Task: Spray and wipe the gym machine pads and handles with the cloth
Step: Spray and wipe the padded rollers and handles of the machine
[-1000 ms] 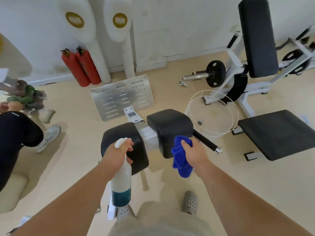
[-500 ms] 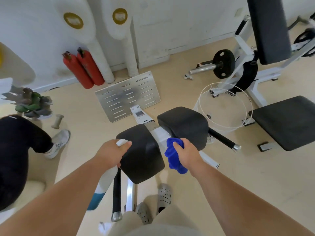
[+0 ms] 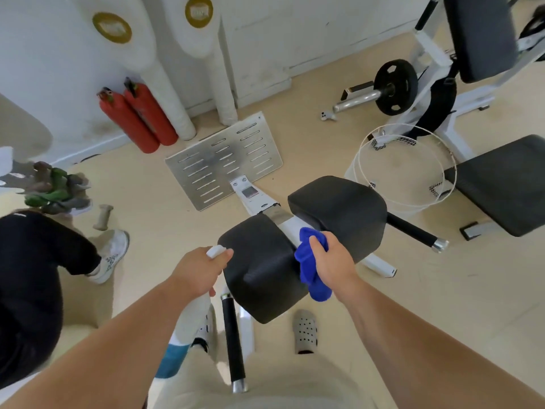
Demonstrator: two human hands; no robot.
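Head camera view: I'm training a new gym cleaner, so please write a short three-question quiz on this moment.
1. Which hand grips the crumpled blue cloth?
2. True or false: the white spray bottle with a teal base stands on the floor.
3. The cloth is: A) on the slotted metal footplate, B) between the two black cushioned pads, C) on the bench seat.
Key: 1. The right hand. 2. False: the left hand grips it. 3. B.

Cloth now against near pad edge (bottle lowered).
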